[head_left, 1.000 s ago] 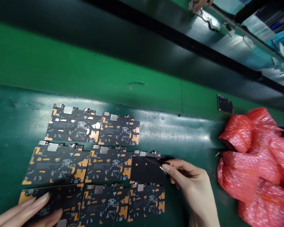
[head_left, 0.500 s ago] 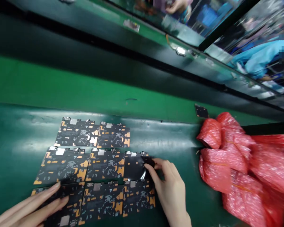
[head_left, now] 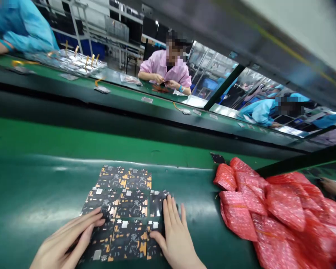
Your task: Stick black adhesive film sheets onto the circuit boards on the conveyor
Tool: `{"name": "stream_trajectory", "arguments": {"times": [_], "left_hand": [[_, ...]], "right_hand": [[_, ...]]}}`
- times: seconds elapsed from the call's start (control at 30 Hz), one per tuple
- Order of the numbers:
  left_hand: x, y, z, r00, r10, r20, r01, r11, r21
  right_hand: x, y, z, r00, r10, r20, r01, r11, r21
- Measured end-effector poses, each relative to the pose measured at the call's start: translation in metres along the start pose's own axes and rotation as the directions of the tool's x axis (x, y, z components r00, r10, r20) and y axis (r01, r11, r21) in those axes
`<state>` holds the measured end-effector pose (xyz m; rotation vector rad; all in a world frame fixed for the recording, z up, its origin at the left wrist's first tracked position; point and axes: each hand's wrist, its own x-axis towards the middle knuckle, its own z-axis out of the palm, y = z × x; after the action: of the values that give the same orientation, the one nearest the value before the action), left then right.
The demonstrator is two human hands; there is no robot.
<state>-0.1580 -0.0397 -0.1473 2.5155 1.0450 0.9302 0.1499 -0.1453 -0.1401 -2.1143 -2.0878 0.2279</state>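
Glossy green worktop point(head_left: 196, 209) in a busy assembly room, with a co-worker in pink point(head_left: 154, 63) well beyond the far edge. Circuit boards point(head_left: 131, 239) in close rows just short of that edge, red bubble-wrapped bundles point(head_left: 285, 203) toward the right edge. Left fingers point(head_left: 84, 221) straight and together over the leftmost boards, right fingers point(head_left: 171, 213) spread along the right-end boards, gripping nothing visible. Could knock boards askew or scuff their faces by sliding while pressed down.
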Motion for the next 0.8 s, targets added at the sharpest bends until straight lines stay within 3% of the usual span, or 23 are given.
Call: {"name": "stream_trajectory", "arguments": {"times": [0.13, 0.23, 0.3, 0.37, 0.43, 0.5, 0.67, 0.8], "left_hand": [[0.014, 0.005, -0.006, 0.998, 0.033, -0.061, -0.030, 0.999, 0.040], [0.023, 0.015, -0.011, 0.989, 0.115, -0.090, -0.104, 0.988, 0.114], [0.029, 0.028, -0.012, 0.977, 0.215, -0.019, -0.205, 0.952, 0.229], [0.036, 0.048, -0.007, 0.939, 0.324, 0.117, -0.344, 0.874, 0.342], [0.048, 0.070, 0.004, 0.876, 0.425, 0.226, -0.481, 0.786, 0.388], [0.063, 0.087, 0.023, 0.835, 0.470, 0.286, -0.548, 0.756, 0.358], [0.095, 0.093, 0.081, 0.835, 0.413, 0.364, -0.515, 0.821, 0.248], [0.099, 0.083, 0.099, 0.832, 0.387, 0.396, -0.496, 0.840, 0.220]], "right_hand": [[0.024, 0.018, -0.015, 0.993, 0.083, 0.081, -0.090, 0.993, 0.083], [0.029, 0.032, -0.033, 0.994, 0.110, -0.003, -0.109, 0.981, 0.161], [0.026, 0.037, -0.039, 0.989, 0.125, -0.078, -0.110, 0.979, 0.170], [0.021, 0.036, -0.041, 0.995, 0.057, -0.079, -0.045, 0.989, 0.141], [0.018, 0.029, -0.037, 0.997, -0.071, -0.013, 0.072, 0.992, 0.100], [0.017, 0.021, -0.030, 0.984, -0.170, 0.047, 0.167, 0.984, 0.060], [0.020, 0.017, -0.014, 0.973, -0.229, 0.038, 0.230, 0.973, -0.006], [0.024, 0.039, -0.015, 0.975, -0.223, -0.027, 0.222, 0.975, -0.035]]}}
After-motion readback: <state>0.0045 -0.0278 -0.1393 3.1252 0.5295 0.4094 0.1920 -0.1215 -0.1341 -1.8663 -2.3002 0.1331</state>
